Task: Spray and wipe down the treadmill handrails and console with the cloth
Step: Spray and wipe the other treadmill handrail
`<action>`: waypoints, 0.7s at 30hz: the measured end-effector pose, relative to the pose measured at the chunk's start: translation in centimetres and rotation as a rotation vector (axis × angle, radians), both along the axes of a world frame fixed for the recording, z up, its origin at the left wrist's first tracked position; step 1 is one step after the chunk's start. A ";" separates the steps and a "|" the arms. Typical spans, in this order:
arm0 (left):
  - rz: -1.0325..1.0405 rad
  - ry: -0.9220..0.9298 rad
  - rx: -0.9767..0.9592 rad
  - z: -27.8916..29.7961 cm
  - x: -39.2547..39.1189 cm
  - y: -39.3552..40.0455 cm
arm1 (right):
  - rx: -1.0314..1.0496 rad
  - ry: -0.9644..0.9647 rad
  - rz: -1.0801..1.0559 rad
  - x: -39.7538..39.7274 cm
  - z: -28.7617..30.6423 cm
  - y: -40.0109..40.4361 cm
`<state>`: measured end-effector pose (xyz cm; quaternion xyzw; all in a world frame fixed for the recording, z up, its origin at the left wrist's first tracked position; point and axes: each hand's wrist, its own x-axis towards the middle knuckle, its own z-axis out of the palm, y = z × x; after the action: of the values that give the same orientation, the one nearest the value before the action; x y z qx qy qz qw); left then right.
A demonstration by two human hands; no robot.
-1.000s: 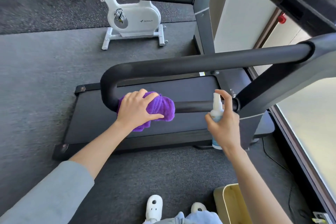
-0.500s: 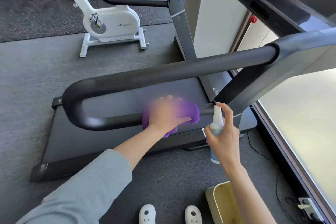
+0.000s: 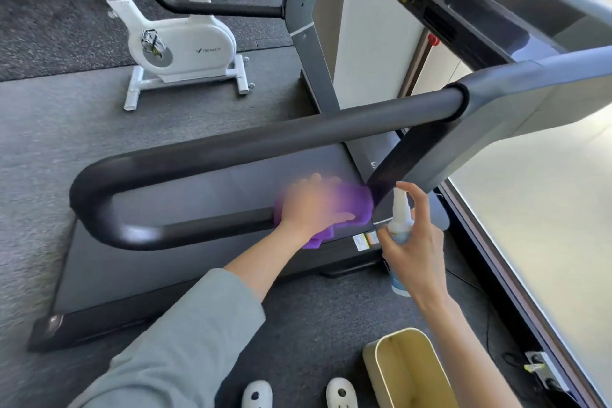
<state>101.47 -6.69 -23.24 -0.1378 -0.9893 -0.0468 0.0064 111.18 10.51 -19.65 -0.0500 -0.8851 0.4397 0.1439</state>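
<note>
Wiping: the cloth (image 3: 356,205), at frame centre on the lower handrail (image 3: 205,228), has slid rightward to the upright since a second ago; left hand (image 3: 313,209) blurred, its fingers pressing the cloth. Right hand (image 3: 415,250) fingers grip the bottle (image 3: 399,225). This rail looks nearly covered; console remains.

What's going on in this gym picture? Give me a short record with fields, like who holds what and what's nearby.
left hand: presses purple cloth on the lower handrail, blurred
right hand: grips spray bottle, nozzle up, index finger on top
cloth position: at the rail's end near the treadmill upright
nearby: white exercise bike behind; beige bin on floor by the feet
</note>
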 end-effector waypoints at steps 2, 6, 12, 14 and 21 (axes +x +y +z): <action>0.015 0.023 -0.003 0.3 1.2 -3.3 | 0.000 0.005 0.015 0.0 0.3 -0.8; 0.038 0.124 -0.027 1.2 4.4 -10.7 | 0.001 0.005 0.042 0.1 0.5 -3.3; 0.018 0.390 -0.097 0.8 8.0 -19.4 | -0.008 0.030 0.111 0.5 0.1 -7.1; 0.012 0.420 -0.105 0.4 7.8 -19.2 | -0.011 0.046 0.120 0.5 0.0 -7.7; -0.010 0.285 -0.073 0.4 5.4 -11.5 | -0.044 0.038 0.039 0.7 -0.9 -5.5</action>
<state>106.91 -18.24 -22.88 -0.1481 -0.9787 0.0094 0.1417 111.89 5.06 -20.58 -0.0276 -0.8733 0.4625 0.1508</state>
